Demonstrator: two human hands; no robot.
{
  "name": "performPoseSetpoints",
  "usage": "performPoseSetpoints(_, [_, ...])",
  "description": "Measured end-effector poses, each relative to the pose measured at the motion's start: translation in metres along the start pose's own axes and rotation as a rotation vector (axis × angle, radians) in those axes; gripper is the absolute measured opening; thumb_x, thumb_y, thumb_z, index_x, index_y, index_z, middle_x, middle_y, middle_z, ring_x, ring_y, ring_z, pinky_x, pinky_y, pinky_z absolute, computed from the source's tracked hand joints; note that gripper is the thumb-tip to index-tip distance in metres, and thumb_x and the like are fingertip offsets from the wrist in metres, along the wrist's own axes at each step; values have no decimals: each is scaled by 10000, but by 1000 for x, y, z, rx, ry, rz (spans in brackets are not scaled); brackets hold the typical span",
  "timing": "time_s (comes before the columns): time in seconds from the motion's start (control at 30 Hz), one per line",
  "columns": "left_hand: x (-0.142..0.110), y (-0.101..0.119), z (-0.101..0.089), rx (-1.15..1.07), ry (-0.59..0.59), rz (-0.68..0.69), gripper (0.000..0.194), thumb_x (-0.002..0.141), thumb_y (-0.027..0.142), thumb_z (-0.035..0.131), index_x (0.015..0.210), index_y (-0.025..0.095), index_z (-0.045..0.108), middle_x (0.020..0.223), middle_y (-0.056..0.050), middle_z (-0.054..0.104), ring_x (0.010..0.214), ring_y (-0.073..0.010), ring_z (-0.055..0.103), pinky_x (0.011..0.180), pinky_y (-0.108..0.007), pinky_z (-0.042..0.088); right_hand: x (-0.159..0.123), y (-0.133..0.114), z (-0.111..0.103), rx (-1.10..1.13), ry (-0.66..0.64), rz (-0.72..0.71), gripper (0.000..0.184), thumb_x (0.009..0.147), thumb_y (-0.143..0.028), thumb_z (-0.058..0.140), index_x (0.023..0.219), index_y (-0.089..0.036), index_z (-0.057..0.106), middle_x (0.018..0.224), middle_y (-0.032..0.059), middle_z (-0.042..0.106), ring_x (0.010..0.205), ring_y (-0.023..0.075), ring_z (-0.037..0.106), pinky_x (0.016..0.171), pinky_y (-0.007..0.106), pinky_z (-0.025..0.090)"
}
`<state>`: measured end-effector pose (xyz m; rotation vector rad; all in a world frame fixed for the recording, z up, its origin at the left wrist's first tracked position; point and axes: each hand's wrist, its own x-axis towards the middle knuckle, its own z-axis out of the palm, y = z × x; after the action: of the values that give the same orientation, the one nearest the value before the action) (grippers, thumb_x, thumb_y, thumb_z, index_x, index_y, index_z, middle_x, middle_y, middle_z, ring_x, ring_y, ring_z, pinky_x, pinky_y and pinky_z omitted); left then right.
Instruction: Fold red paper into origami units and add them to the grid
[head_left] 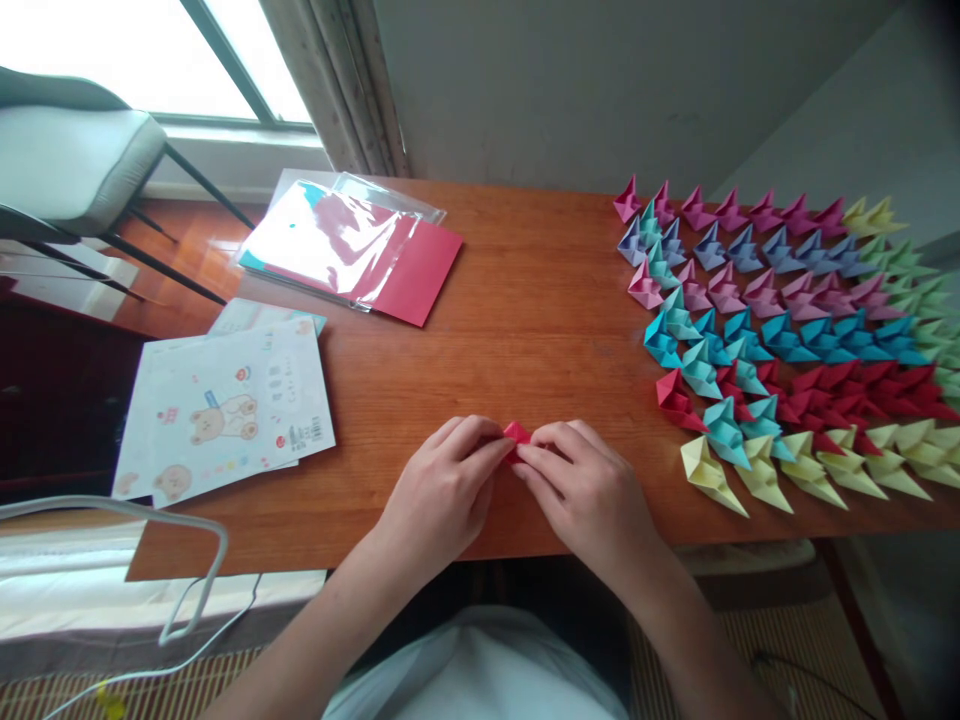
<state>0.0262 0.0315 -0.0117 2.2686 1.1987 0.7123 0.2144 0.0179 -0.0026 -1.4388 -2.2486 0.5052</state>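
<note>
My left hand (444, 490) and my right hand (587, 488) meet near the front edge of a wooden table (525, 290). Both pinch a small folded piece of red paper (516, 433) between their fingertips; only its top corner shows. To the right lie rows of several folded paper figures (780, 345) in pink, lilac, blue, red, yellow and green, the nearest about a hand's width from my right hand.
A clear plastic pack of coloured paper sheets (349, 245) lies at the table's back left. Printed sheets with a bear drawing (225, 410) rest at the left edge. A grey chair (75, 160) stands by the window. White cable (187, 610) hangs below the table edge.
</note>
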Motion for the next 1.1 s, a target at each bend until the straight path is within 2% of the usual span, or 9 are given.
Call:
performPoseSetpoints(0.17, [2, 1, 0, -6, 13, -43, 180, 971, 178, 536, 1073, 190, 685, 1050, -70, 663, 924, -183, 603, 859, -327, 520, 10, 6, 3, 54, 16, 38, 216, 1009, -234, 510, 907, -213, 699, 901, 53, 677, 846, 201, 598, 804, 344, 493])
performPoseSetpoints(0.3, [5, 3, 2, 36, 50, -99, 197, 994, 208, 514, 953, 211, 707, 965, -43, 684, 852, -162, 612, 775, -292, 517, 10, 11, 1, 154, -8, 52, 149, 985, -231, 553, 953, -226, 698, 925, 49, 671, 877, 202, 599, 820, 348, 507])
performPoseSetpoints(0.47, [5, 7, 4, 61, 56, -130, 206, 1000, 219, 503, 964, 203, 706, 973, -47, 691, 852, -163, 625, 766, -288, 521, 6, 11, -1, 246, 54, 97, 128, 972, -203, 571, 955, -233, 695, 923, 45, 669, 879, 195, 603, 811, 341, 511])
performPoseSetpoints(0.73, [6, 7, 5, 133, 73, -166, 161, 993, 238, 527, 1033, 223, 682, 979, -32, 710, 864, -174, 651, 760, -287, 511, 9, 5, 7, 68, 97, 128, 195, 985, -204, 525, 871, -215, 683, 876, 63, 645, 850, 225, 553, 791, 378, 477])
performPoseSetpoints(0.93, [8, 8, 4, 152, 56, -192, 141, 985, 237, 538, 1022, 217, 673, 974, -32, 720, 869, -185, 664, 769, -292, 511, 14, 5, 8, 36, 54, 190, 168, 964, -225, 569, 810, -229, 635, 832, 46, 658, 831, 227, 580, 782, 367, 454])
performPoseSetpoints(1.1, [9, 7, 4, 149, 56, -206, 142, 979, 239, 542, 1011, 222, 679, 945, -29, 720, 845, -177, 666, 747, -278, 510, 15, 3, 8, 27, 91, 247, 67, 941, -227, 609, 874, -230, 611, 844, 35, 677, 810, 223, 583, 734, 349, 443])
